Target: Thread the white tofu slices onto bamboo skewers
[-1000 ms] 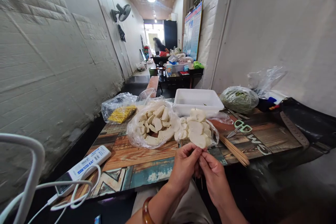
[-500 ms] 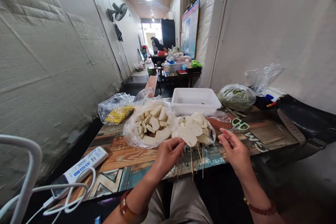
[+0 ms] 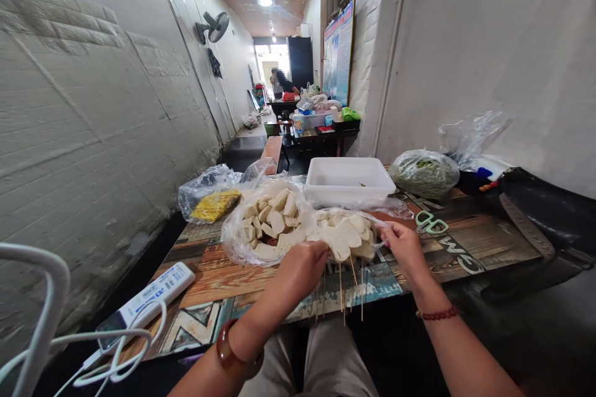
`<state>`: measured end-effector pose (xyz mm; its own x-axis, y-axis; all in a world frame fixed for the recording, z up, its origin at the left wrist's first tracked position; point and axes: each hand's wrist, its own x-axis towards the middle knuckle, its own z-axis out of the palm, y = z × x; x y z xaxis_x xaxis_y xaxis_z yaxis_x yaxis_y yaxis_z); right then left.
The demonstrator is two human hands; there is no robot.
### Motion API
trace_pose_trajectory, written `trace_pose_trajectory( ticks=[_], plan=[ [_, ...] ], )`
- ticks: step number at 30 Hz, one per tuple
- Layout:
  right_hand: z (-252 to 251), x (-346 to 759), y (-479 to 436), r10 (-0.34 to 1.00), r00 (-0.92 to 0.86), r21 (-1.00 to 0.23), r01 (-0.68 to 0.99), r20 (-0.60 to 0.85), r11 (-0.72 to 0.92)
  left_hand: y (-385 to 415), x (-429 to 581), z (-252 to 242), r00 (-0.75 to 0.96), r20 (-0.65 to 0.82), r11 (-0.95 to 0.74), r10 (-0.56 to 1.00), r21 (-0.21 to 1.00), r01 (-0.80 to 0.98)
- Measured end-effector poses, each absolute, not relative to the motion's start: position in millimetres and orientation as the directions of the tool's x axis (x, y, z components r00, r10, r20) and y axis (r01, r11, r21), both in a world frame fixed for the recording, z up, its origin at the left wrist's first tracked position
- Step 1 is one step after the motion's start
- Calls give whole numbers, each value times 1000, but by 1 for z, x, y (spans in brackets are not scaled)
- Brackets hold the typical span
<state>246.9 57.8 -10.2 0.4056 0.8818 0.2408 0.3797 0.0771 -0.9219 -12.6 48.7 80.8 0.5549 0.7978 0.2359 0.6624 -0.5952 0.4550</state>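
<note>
Pale, thick slices (image 3: 342, 240) on thin wooden skewers (image 3: 341, 285) lie in a clear plastic bag (image 3: 372, 218), their stick ends jutting over the table's front edge. My right hand (image 3: 404, 248) is closed, pinching the right edge of this bag between thumb and fingers. At the bag's left front corner my left hand (image 3: 305, 265) is also closed, seemingly on the film; its fingertips are partly hidden. Left of it sits a second clear bag (image 3: 231, 242), open at the top, filled with loose pale chunks (image 3: 275, 218).
Behind the bags stands a white plastic tub (image 3: 350, 181). Green-handled scissors (image 3: 431, 223), bagged greens (image 3: 423, 172) and a black bag (image 3: 549, 211) are on the right. At left are a yellow bundle (image 3: 215, 205), a white power strip (image 3: 156, 294) and cables. A person (image 3: 282, 82) is far back.
My right hand has moved left and closed on the bag's right edge, which it was apart from before. My left hand stays at the left corner, turned slightly more knuckles-up.
</note>
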Motion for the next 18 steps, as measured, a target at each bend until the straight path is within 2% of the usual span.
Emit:
trace_pose_trajectory(
  ticks=[4,12,15,18],
  plan=[
    [-13,244,61,873,433,-954,282,224,105,50,-4,85,607,134,-614,783,320,721],
    [0,238,56,834,470,-950,247,291,192,57,7,91,573,89,-578,815,209,789],
    [6,233,53,812,500,-951,217,301,220,56,11,93,548,77,-550,833,218,806],
    [11,229,52,795,534,-958,179,287,225,56,18,93,506,58,-500,861,288,817]
  ],
)
